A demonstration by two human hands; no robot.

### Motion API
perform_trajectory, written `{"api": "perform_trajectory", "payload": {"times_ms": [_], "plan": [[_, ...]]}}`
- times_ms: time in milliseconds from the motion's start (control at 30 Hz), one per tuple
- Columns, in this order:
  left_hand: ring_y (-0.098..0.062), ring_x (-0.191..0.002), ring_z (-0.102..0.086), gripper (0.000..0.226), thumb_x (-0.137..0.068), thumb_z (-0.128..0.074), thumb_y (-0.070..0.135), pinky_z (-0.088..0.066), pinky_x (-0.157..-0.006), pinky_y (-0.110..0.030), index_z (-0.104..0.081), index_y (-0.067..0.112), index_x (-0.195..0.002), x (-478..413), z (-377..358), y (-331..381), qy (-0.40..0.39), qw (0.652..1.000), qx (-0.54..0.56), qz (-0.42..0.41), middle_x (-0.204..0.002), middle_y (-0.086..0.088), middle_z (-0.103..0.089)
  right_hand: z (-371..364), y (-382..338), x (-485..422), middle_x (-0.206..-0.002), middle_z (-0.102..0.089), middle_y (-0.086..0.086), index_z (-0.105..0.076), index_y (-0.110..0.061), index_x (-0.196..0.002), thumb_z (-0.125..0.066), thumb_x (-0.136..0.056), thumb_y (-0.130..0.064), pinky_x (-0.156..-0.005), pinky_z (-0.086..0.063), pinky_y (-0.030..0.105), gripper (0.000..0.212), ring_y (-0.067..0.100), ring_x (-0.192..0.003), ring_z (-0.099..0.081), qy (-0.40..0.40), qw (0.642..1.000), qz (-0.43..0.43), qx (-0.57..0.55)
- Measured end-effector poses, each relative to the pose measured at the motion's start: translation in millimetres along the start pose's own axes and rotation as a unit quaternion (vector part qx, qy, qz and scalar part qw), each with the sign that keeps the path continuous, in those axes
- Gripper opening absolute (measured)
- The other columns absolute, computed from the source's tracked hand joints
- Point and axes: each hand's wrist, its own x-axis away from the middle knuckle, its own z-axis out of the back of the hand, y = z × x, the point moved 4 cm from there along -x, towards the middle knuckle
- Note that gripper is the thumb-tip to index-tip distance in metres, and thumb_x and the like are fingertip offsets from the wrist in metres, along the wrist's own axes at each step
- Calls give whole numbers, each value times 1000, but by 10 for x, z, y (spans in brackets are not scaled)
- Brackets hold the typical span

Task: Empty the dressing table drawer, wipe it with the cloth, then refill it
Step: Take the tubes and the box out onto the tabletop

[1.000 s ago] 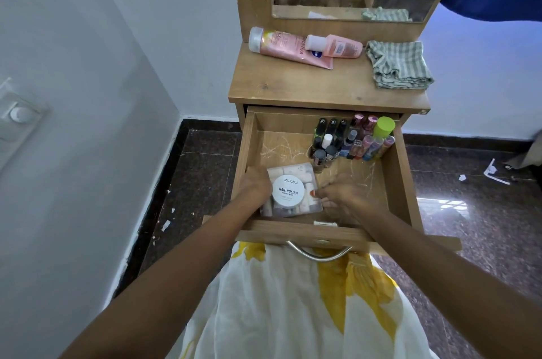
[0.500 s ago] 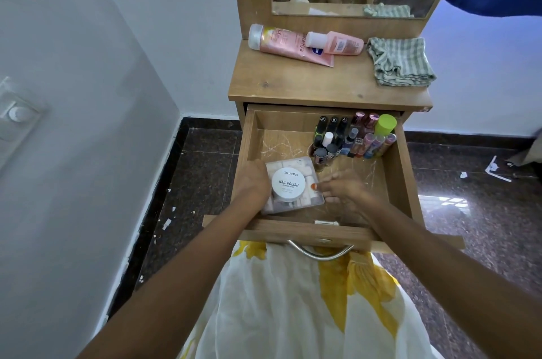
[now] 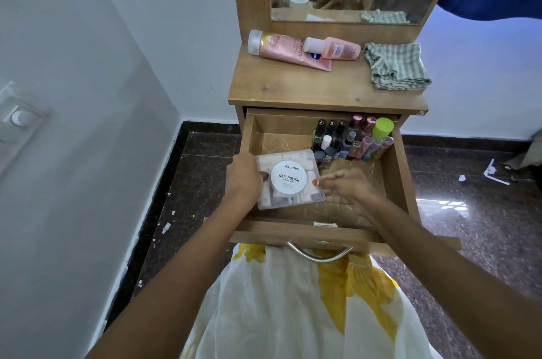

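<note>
Head view: my left hand (image 3: pixel 245 179) grips the clear box (image 3: pixel 293 157) at the drawer's (image 3: pixel 394 176) 8 o'clock; my open right hand (image 3: pixel 349 188) holds nothing. I'd lift level; the tub (image 3: pixel 289 179) may slide.

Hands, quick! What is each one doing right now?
Left hand: gripping the clear box, nail polish remover wipes tub on top.
Right hand: open, at the box's right edge.

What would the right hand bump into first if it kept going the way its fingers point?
Most likely the clear plastic box with the white wipes tub on top. The right hand points its straight fingers left at the box, while the left hand grips the far side. One fingertip looks to be at its edge, but depth is unclear.
</note>
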Motion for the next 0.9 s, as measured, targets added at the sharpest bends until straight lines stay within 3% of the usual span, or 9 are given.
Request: {"api": "perform_trajectory", "payload": {"times_ms": [133,267,433,633,800,900], "plan": [[-33,-98,-66,27,-84,-67,14,-56,-84,-40,-63,-2,-105,-27,123,-8,17,999,30,5,-108,-19,-67,15,-77,81,-110,-65,25,-62,8,-99,-67,-79,0,-46,-53,16,22,13,-66,-61,-7,1000,6,-13],[-29,-91,-68,22,-83,-67,12,-52,-72,-31,-66,-2,-100,-31,262,26,29,998,54,-11,-103,-17,-69,40,-173,170,-100,-65,19,-61,9,-104,-67,-79,-1,-46,-54,14,28,12,-66,-61,-11,999,24,-35],[-30,-89,-68,20,-80,-70,15,-53,-79,-36,-70,-1,-92,-95,486,144,39,997,56,-22,-99,-15,-70,86,-356,246,-93,-64,13,-61,3,-89,-68,-79,-3,-46,-54,14,14,12,-67,-63,-6,998,41,-54],[-34,-81,-68,19,-78,-71,12,-55,-81,-44,-71,-6,-85,-208,730,293,54,992,103,-47,-86,-18,-70,88,-616,209,-97,-66,16,-61,2,-87,-69,-78,-4,-50,-56,18,13,14,-67,-64,5,996,61,-65],[-35,-86,-68,17,-76,-74,12,-54,-84,-45,-67,-4,-78,-438,904,402,60,989,130,-39,-87,-19,-68,43,-912,129,-75,-64,10,-60,0,-79,-68,-80,-2,-41,-52,16,8,7,-46,-63,9,995,76,-69],[-33,-89,-67,27,-75,-76,17,-54,-86,-41,-67,-4,-90,-660,992,445,63,989,129,-23,-95,-18,-69,8,-1109,32,-62,-65,5,-59,0,-79,-68,-80,-1,-41,-52,15,9,3,-38,-60,9,994,86,-67]]}}
